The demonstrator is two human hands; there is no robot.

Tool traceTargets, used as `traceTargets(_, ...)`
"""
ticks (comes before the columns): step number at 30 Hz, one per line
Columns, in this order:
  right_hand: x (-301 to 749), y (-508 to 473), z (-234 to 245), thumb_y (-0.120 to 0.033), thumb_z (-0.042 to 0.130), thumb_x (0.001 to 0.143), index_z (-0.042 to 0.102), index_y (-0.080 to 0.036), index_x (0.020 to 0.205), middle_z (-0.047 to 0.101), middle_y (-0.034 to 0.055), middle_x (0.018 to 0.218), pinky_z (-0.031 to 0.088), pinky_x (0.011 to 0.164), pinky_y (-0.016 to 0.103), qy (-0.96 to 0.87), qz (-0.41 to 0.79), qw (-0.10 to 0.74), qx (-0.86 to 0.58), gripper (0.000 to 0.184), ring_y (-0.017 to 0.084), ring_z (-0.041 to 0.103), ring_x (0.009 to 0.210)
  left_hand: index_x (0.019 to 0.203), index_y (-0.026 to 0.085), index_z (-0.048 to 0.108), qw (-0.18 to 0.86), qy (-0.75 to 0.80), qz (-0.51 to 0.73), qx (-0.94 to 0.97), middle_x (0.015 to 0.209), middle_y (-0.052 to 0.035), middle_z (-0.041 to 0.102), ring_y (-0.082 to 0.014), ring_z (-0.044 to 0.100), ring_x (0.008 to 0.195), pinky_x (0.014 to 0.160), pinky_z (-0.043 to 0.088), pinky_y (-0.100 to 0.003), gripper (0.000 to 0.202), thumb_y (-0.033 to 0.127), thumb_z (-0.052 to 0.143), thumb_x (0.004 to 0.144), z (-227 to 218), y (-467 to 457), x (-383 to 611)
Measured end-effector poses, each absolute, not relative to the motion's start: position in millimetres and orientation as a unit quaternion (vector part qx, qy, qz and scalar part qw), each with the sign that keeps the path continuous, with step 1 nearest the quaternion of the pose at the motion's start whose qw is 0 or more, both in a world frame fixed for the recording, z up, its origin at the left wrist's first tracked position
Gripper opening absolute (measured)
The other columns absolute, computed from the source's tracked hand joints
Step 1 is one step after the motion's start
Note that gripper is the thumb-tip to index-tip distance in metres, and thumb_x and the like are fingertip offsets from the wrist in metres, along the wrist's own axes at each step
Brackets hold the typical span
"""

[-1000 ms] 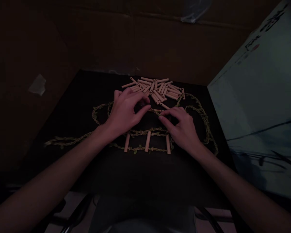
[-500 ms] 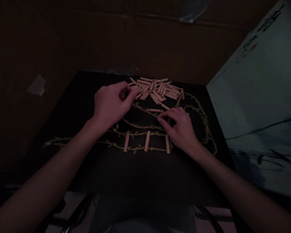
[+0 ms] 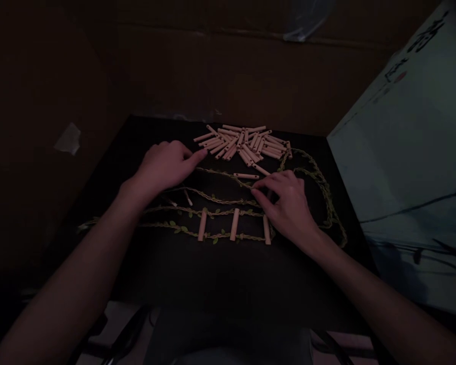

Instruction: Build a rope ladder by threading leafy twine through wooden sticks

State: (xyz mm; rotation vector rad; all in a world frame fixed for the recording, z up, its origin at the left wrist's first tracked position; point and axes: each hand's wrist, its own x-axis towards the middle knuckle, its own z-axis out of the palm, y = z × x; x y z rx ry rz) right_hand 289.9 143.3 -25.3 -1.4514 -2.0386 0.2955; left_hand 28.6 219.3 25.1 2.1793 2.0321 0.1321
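A leafy braided cord (image 3: 220, 171) stretches between my two hands over the dark table. My left hand (image 3: 165, 165) is closed around its far stretch, thumb pointing right; the fingertips are partly hidden. With thumb and forefinger, my right hand (image 3: 287, 203) pinches the same cord farther right. Below it, two strands of cord run through drilled wooden sticks, like ladder rungs: a left rung (image 3: 202, 225), a middle rung (image 3: 234, 224) and a right rung (image 3: 267, 230) beside my right wrist. A loose wooden stick (image 3: 246, 176) lies just behind the held cord.
Behind my hands a pile of drilled wooden sticks (image 3: 247, 142) covers the back of the black table (image 3: 213, 274). More leafy cord (image 3: 323, 190) loops at the right. A cardboard wall (image 3: 167, 71) stands behind, and a painted white panel (image 3: 410, 152) borders the right side.
My left hand has moved left and slightly down, away from the stick pile, along with the cord. My right hand keeps its pinch in nearly the same place. The view has shifted slightly.
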Motion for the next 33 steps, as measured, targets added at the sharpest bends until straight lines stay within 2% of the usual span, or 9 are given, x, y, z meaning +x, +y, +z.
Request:
traceTargets(3, 290.7, 143.2, -27.7, -0.025, 0.067, 0.093, 0.074, -0.023, 0.092, 0.072, 0.0016, 0.095, 0.032, 0.087, 0.041, -0.772, 0.105, 0.311, -0.545, 0.007, 0.026, 0.056, 0.102, 0.085, 0.021, 0.079, 0.112, 0.648, 0.062, 0.751, 0.073, -0.0087, 0.069, -0.0229, 0.059, 0.068, 0.064, 0.038, -0.034, 0.058, 0.063, 0.040, 0.095, 18.7, 217.6, 33.1)
traceTargets(5, 291.1, 143.3, -29.4, -0.025, 0.068, 0.092, 0.074, -0.023, 0.091, 0.072, 0.0018, 0.094, 0.032, 0.086, 0.041, -0.773, 0.100, 0.314, -0.542, 0.006, 0.026, 0.056, 0.100, 0.072, 0.019, 0.073, 0.154, 0.622, 0.084, 0.763, 0.058, -0.0043, 0.058, -0.0174, 0.052, 0.058, 0.058, 0.033, -0.030, 0.055, 0.059, 0.044, 0.096, 16.4, 215.1, 36.3)
traceTargets(8, 291.6, 143.3, -31.2, -0.025, 0.069, 0.092, 0.074, -0.023, 0.091, 0.072, 0.0019, 0.094, 0.032, 0.084, 0.040, -0.778, 0.091, 0.320, -0.533, 0.005, 0.026, 0.056, 0.098, 0.054, 0.018, 0.050, 0.258, 0.586, 0.145, 0.754, 0.050, 0.0006, 0.039, -0.0115, 0.037, 0.049, 0.051, 0.025, -0.027, 0.060, 0.061, 0.046, 0.095, 17.8, 211.2, 40.4)
traceTargets(10, 291.8, 143.2, -31.7, -0.025, 0.068, 0.092, 0.074, -0.023, 0.091, 0.072, 0.0017, 0.095, 0.032, 0.084, 0.040, -0.781, 0.086, 0.318, -0.531, 0.005, 0.026, 0.056, 0.098, 0.054, 0.018, 0.041, 0.357, 0.553, 0.205, 0.725, 0.052, 0.0018, 0.035, -0.0092, 0.031, 0.049, 0.049, 0.025, -0.026, 0.062, 0.065, 0.047, 0.094, 21.8, 209.9, 41.9)
traceTargets(14, 291.9, 142.8, -31.8, -0.026, 0.069, 0.092, 0.073, -0.024, 0.091, 0.072, 0.0016, 0.096, 0.032, 0.084, 0.040, -0.782, 0.084, 0.310, -0.535, 0.005, 0.026, 0.056, 0.099, 0.060, 0.018, 0.048, 0.542, 0.460, 0.293, 0.639, 0.051, 0.0027, 0.036, -0.0065, 0.026, 0.045, 0.046, 0.025, -0.024, 0.063, 0.071, 0.046, 0.093, 33.7, 211.5, 38.6)
traceTargets(17, 291.9, 142.5, -31.3, -0.026, 0.068, 0.093, 0.073, -0.023, 0.092, 0.071, 0.0020, 0.096, 0.033, 0.084, 0.040, -0.782, 0.086, 0.304, -0.537, 0.006, 0.026, 0.055, 0.099, 0.061, 0.018, 0.052, 0.607, 0.432, 0.312, 0.590, 0.044, 0.0035, 0.029, -0.0069, 0.026, 0.039, 0.045, 0.029, -0.025, 0.067, 0.073, 0.035, 0.096, 42.2, 215.1, 30.6)
traceTargets(21, 291.8, 142.1, -30.5, -0.027, 0.066, 0.094, 0.073, -0.023, 0.093, 0.071, 0.0020, 0.095, 0.033, 0.083, 0.040, -0.785, 0.084, 0.302, -0.534, 0.008, 0.025, 0.055, 0.098, 0.065, 0.018, 0.057, 0.645, 0.440, 0.341, 0.524, 0.043, 0.0034, 0.031, -0.0069, 0.024, 0.034, 0.044, 0.028, -0.025, 0.068, 0.066, 0.026, 0.100, 51.2, 219.2, 18.6)
traceTargets(25, 291.7, 142.1, -29.6, -0.026, 0.066, 0.094, 0.073, -0.023, 0.093, 0.071, 0.0020, 0.096, 0.033, 0.083, 0.040, -0.784, 0.085, 0.304, -0.534, 0.008, 0.025, 0.056, 0.098, 0.068, 0.018, 0.059, 0.634, 0.441, 0.413, 0.482, 0.043, 0.0063, 0.022, -0.0068, 0.018, 0.035, 0.047, 0.032, -0.025, 0.064, 0.060, 0.025, 0.103, 58.0, 220.7, 8.6)
traceTargets(33, 290.1, 141.9, -26.8, -0.024, 0.066, 0.093, 0.074, -0.023, 0.091, 0.072, 0.0026, 0.095, 0.033, 0.085, 0.041, -0.777, 0.093, 0.301, -0.545, 0.008, 0.025, 0.056, 0.099, 0.058, 0.020, 0.037, 0.516, 0.518, 0.544, 0.413, 0.045, 0.0063, 0.020, -0.0086, 0.020, 0.041, 0.050, 0.035, -0.025, 0.052, 0.049, 0.036, 0.102, 65.8, 225.2, -3.2)
